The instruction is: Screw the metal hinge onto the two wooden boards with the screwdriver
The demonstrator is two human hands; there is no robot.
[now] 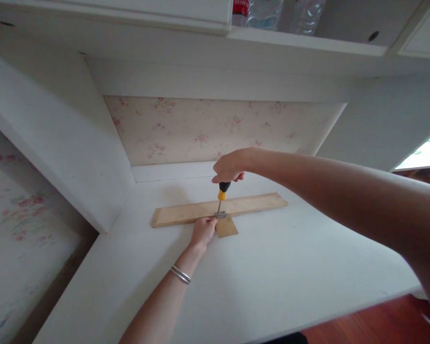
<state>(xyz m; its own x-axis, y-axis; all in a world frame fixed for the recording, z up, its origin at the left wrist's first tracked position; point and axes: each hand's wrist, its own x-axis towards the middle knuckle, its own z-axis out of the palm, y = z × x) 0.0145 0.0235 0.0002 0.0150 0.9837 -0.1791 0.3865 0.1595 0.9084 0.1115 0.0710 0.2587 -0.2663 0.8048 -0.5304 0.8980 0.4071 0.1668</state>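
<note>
Right hand [231, 165]: fingers clamped around the handle of the yellow-and-black screwdriver [221, 195], held nearly upright, presumably to press straight down at the metal hinge [221, 215]. Hinge sits where the long wooden board [182, 213] meets the small wooden piece [227, 227] on its near side. Both lie flat on the white desktop [290, 272], likely for firm backing. Left hand [202, 232]: fingers together at the hinge's left end, probably steadying; exact grip cannot be told.
</note>
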